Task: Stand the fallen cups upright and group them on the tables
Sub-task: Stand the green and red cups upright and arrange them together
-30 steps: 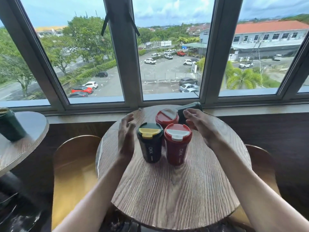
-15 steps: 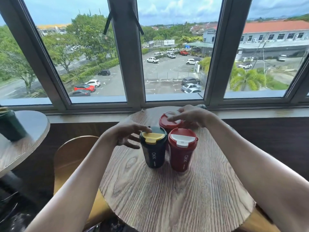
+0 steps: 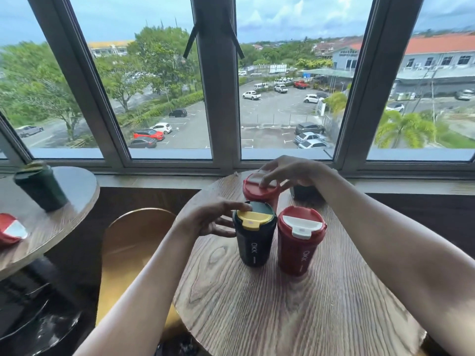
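On the round wooden table [image 3: 295,317] three cups stand upright and close together. A dark green cup with a yellow lid [image 3: 254,240] is front left, and a red cup with a white lid [image 3: 299,245] is front right. A second red cup [image 3: 258,192] stands behind them. My left hand [image 3: 210,220] grips the dark green cup, thumb on its lid and fingers on its side. My right hand [image 3: 288,170] arches over the back red cup with fingertips on its lid. A dark cup [image 3: 305,194] sits under my right wrist, mostly hidden.
A second round table [image 3: 64,201] at the left holds an upright dark green cup [image 3: 41,187] and a red cup with a white lid [image 3: 11,229] lying on its side at the frame's edge. A wooden chair back [image 3: 133,242] stands between the tables. The window sill runs behind.
My left hand rose from the tabletop and closed on the dark green cup. My right hand shifted left from the dark cup at the back onto the back red cup's lid.
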The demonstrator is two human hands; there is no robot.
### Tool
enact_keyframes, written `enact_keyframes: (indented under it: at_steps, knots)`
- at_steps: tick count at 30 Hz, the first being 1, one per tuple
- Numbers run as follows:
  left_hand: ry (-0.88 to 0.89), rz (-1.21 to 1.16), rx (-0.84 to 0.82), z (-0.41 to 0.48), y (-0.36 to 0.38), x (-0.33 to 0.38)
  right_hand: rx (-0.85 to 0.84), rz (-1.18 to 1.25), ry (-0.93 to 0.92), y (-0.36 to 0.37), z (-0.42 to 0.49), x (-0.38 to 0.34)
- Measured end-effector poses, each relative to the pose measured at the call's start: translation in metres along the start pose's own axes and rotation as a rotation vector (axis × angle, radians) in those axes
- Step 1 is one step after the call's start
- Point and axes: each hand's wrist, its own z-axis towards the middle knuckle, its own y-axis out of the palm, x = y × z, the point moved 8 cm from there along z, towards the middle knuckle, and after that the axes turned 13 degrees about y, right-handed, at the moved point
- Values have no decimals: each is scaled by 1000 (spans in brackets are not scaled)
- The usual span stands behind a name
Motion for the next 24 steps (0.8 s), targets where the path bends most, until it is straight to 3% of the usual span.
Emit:
enact_keyframes:
  at_steps: [9,11,15,19,22,24]
  knots:
    - [54,79,9,8,-6,-2,-64,-20,-8,11,8,15]
    - [118,127,48,16,-11,8,33,35,-42,-1,5,20]
    - [324,158,141,36,-12,46,459,278,-130,-56,-5,50]
    - [415,245,41,60,-1,71,755,342,-65,-107,-13,104]
    - [353,280,-115,73,9,68,871,424,60,-129,-10,149]
    - [305,288,-168,80,12,58,801,505,224,-130,6,181]
